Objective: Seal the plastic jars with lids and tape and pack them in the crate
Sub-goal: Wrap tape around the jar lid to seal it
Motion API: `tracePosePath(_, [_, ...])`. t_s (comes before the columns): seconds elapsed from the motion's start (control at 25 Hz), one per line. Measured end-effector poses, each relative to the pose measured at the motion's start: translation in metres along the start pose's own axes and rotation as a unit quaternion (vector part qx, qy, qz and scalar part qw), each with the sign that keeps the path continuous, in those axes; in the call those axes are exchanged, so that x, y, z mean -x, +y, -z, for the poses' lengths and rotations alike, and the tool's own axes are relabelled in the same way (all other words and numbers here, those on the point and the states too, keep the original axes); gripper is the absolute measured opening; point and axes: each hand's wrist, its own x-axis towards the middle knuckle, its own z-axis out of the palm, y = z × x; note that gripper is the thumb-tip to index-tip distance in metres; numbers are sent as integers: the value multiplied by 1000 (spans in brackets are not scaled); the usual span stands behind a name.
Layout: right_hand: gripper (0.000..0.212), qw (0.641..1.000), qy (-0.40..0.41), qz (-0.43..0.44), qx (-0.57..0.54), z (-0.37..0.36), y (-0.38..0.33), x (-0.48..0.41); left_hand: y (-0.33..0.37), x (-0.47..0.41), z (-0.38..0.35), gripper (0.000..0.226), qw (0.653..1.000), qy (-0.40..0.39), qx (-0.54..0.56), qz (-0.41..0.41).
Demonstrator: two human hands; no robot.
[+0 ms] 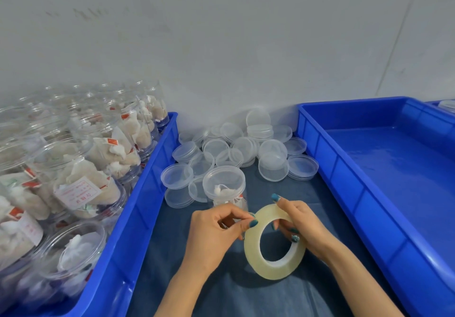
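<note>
Fingers (285,206) around tape roll (270,271) (jar (223,183) just behind)

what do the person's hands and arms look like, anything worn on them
Both forearms are bare, with no sleeves in view. The left hand and right hand have nails painted teal; one right-hand nail looks glittery. No watch or bracelet shows.

Right crate (394,159) open; lid pile (236,149) blocks centre
</note>
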Motion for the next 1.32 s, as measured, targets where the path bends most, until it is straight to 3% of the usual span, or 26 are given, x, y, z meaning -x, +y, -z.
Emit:
tracePosePath(0.32, [58,999,-27,15,-23,1,1,-2,0,3,-9,9,987,29,-148,-62])
tracePosePath(0.52, [59,998,-37,14,-41,1,3,-2,0,8,-15,30,976,55,-203,-63])
tracePosePath(0.68, [49,995,-40,9,-88,-2,3,1,3,11,-23,13,967,97,-227,-66])
tracePosePath(0.76, [47,995,-35,10,-89,-2,3,3,3,13,-25,11,971,113,-204,-47])
tracePosePath(0.88, [46,995,-30,27,-93,-3,6,4,3,16,-23,14,992,99,-70,-37])
tracePosePath(1.0, [45,994,-9,45,-99,-1,3,7,3,20,-15,31,993,116,4,-13])
tracePosePath(1.16, [52,994,27,108,-9,0,-7,16,3,25,-8,60,994,64,-82,45])
tracePosePath(1.24, [43,986,44,142,74,-3,-13,23,7,28,-12,54,990,52,-125,43])
tracePosePath(1.32, [40,972,60,158,163,-5,-16,30,7,28,-15,33,987,63,-147,28])
